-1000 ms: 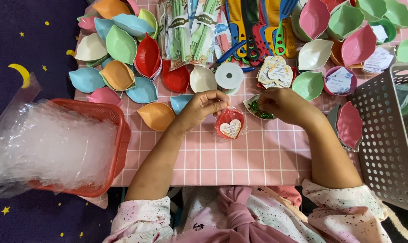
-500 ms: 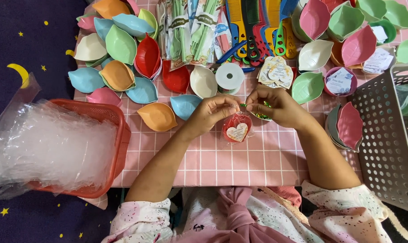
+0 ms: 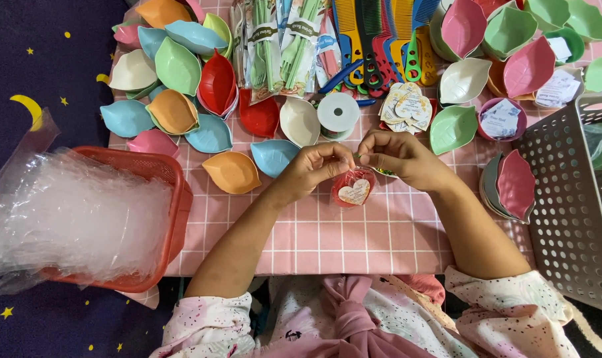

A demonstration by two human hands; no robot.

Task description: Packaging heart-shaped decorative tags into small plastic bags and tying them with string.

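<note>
The clear-wrapped red leaf-shaped dish with a heart-shaped paper tag point(image 3: 352, 189) is found on the pink checked counter point(image 3: 380, 232), directly below both hands. The left hand point(image 3: 314, 169) and right hand point(image 3: 400, 158) are pinched from either side on a thin green twist tie point(image 3: 358, 156), its long axis lying left to right between them.

Both hands meet mid-table, right over the wrapped dish.

The left hand point(image 3: 314, 169) and right hand point(image 3: 400, 158) sit fingertip to fingertip above the wrapped dish point(image 3: 352, 189), which lies on the table point(image 3: 354, 238) just in front of them. Behind them sits the ribbon spool point(image 3: 338, 113), with the heart tags point(image 3: 407, 105) to its right and the combs point(image 3: 380, 40) farther back. Leaf dishes point(image 3: 175, 73) spread to the left. The basket of bags point(image 3: 158, 176) sits at the table's left edge, and the perforated basket point(image 3: 573, 199) is at the right.
</note>
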